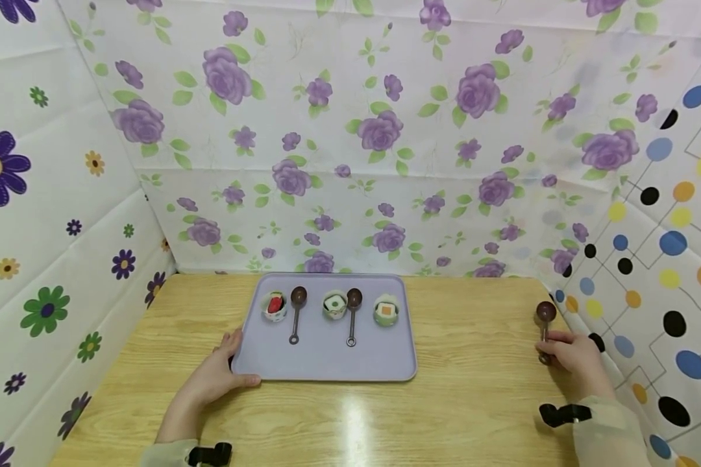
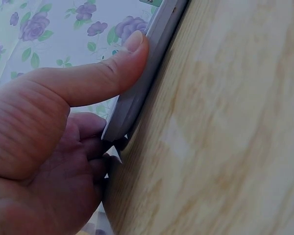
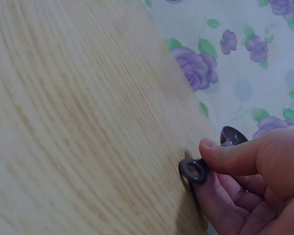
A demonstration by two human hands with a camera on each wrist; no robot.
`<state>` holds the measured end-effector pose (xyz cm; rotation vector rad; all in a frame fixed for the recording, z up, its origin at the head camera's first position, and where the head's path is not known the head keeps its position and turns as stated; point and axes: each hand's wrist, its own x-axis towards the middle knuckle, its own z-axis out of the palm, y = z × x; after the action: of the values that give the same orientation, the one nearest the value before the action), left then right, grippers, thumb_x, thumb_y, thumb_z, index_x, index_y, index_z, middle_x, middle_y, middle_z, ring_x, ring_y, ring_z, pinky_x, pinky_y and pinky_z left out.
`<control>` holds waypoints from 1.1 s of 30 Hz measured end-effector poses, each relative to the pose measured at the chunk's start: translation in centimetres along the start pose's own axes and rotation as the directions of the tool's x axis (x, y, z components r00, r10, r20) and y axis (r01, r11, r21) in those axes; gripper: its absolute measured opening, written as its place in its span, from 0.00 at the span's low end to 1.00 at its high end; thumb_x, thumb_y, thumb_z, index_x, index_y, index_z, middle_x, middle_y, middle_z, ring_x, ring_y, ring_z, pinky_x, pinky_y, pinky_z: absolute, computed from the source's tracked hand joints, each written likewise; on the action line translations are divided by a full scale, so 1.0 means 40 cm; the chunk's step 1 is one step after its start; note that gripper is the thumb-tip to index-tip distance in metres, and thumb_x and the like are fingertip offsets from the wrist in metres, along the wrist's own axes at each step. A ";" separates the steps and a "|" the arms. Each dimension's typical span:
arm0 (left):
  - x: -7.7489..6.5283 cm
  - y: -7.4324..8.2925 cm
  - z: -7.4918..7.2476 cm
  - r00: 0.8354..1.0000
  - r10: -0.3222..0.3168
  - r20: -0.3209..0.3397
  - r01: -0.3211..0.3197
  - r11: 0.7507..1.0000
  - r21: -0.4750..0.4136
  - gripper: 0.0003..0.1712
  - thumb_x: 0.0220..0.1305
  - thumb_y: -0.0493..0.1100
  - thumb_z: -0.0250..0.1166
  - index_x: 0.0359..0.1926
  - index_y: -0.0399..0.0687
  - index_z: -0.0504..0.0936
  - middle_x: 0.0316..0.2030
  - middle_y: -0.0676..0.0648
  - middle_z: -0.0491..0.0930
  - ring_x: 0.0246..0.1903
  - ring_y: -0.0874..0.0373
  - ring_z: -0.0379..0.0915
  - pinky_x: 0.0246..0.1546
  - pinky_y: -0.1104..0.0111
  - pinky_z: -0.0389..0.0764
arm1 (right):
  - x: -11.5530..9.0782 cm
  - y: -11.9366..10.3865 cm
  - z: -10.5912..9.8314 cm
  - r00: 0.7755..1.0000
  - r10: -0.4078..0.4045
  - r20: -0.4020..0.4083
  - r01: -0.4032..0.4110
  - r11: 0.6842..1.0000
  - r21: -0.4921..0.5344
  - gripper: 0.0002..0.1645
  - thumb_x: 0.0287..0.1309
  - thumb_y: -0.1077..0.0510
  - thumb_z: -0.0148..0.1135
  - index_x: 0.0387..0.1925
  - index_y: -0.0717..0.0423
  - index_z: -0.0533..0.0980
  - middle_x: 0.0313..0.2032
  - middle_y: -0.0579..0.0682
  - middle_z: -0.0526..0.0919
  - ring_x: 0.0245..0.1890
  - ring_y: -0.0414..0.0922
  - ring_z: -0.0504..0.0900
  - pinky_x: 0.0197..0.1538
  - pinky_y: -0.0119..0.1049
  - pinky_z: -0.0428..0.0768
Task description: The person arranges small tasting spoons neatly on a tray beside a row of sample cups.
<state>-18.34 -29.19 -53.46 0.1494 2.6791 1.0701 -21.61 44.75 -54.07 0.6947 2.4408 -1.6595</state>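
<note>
My left hand (image 1: 213, 376) grips the near left corner of a lavender tray (image 1: 327, 363), thumb along its front edge and fingers at its left side. In the left wrist view the thumb presses the tray's side wall (image 2: 132, 103). Far to the right, my right hand (image 1: 572, 353) pinches the handle of a dark brown spoon (image 1: 546, 312) with a round bowl pointing away from me. The handle's ring end (image 3: 193, 171) sticks out between thumb and fingers in the right wrist view, low over the table. Two like spoons, a left one (image 1: 298, 297) and a right one (image 1: 354, 298), lie on the tray.
Along the tray's back half stand a small cup with a red piece (image 1: 276, 305), one with a white and green piece (image 1: 335, 303), and a green cup with a white and orange piece (image 1: 386, 311). Patterned cloth (image 1: 380, 194) walls the wooden table (image 1: 473, 337) on three sides.
</note>
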 end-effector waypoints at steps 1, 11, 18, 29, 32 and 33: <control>0.000 0.000 0.000 1.000 -0.001 0.000 0.001 1.000 0.000 0.78 0.53 0.59 0.85 0.83 0.27 0.41 0.81 0.24 0.39 0.81 0.26 0.29 0.77 0.31 0.40 | -0.002 0.002 0.002 1.000 -0.003 -0.002 0.003 1.000 0.009 0.35 0.71 0.61 0.69 0.70 0.77 0.68 0.32 0.40 0.87 0.31 0.39 0.88 0.37 0.34 0.89; 0.001 0.004 -0.002 1.000 -0.001 -0.003 0.001 1.000 0.008 0.78 0.52 0.59 0.85 0.83 0.28 0.42 0.81 0.24 0.39 0.81 0.26 0.29 0.77 0.31 0.40 | -0.021 0.019 0.054 0.993 -0.064 -0.099 0.069 0.997 0.047 0.37 0.69 0.63 0.72 0.71 0.78 0.68 0.38 0.41 0.85 0.31 0.31 0.85 0.37 0.29 0.88; 0.001 0.000 0.001 1.000 0.007 -0.008 -0.007 1.000 0.021 0.78 0.53 0.59 0.85 0.83 0.27 0.42 0.81 0.24 0.41 0.81 0.26 0.30 0.77 0.31 0.40 | -0.026 0.013 0.101 0.990 -0.102 -0.095 0.110 0.990 0.084 0.39 0.68 0.63 0.72 0.72 0.77 0.68 0.37 0.37 0.87 0.32 0.29 0.85 0.39 0.28 0.88; -0.001 0.001 0.000 1.000 0.014 -0.007 -0.014 1.000 0.007 0.78 0.53 0.58 0.85 0.83 0.27 0.42 0.81 0.24 0.41 0.81 0.26 0.30 0.77 0.31 0.39 | -0.046 -0.047 0.194 0.992 -0.123 -0.004 0.122 0.980 0.158 0.39 0.71 0.62 0.70 0.74 0.76 0.65 0.45 0.44 0.89 0.35 0.30 0.86 0.42 0.28 0.87; -0.002 0.002 0.000 1.000 0.013 -0.006 -0.013 1.000 0.005 0.78 0.53 0.58 0.85 0.83 0.27 0.42 0.81 0.25 0.41 0.81 0.26 0.30 0.77 0.31 0.39 | -0.055 -0.068 0.234 0.990 -0.139 0.026 0.131 0.970 0.206 0.37 0.71 0.64 0.69 0.73 0.77 0.66 0.46 0.49 0.89 0.37 0.33 0.87 0.43 0.30 0.88; -0.002 0.002 0.001 1.000 0.013 -0.005 -0.013 1.000 0.005 0.78 0.53 0.58 0.85 0.83 0.27 0.42 0.81 0.25 0.41 0.81 0.26 0.30 0.77 0.31 0.39 | -0.058 -0.073 0.248 0.988 -0.147 0.040 0.135 0.966 0.220 0.37 0.71 0.64 0.69 0.73 0.77 0.66 0.47 0.51 0.89 0.37 0.34 0.88 0.43 0.31 0.89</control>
<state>-18.28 -29.14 -53.41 0.1647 2.6889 1.0697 -22.43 34.20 -54.72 0.4988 2.3424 -1.9927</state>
